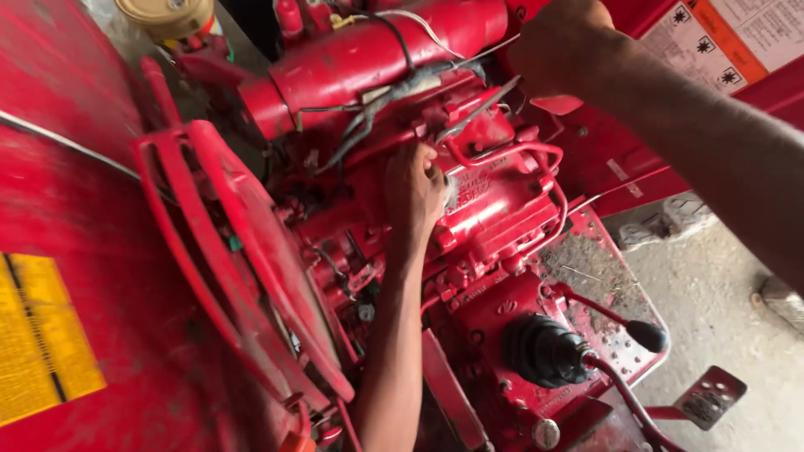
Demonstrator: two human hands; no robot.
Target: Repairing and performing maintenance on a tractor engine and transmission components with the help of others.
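Right hand [557, 42] grips the far red cylinder [377, 50], left hand [414, 188] presses a small cloth [450, 191] on the half-wiped engine block [494, 209].

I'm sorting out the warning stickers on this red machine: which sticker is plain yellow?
The yellow sticker on the red side panel at lower left; the other sticker, top right, is white and orange with black symbols.

The left hand [414, 197] rests on the engine block [490, 209], with the cylinder [377, 50] just above it and the guard frame [226, 243] to its left. The right hand [557, 46] lies above and to its right, against the cylinder's end. Below the left hand sit the rubber boot [543, 350] and, further right, the lever knob [647, 336] and pedal [710, 396].
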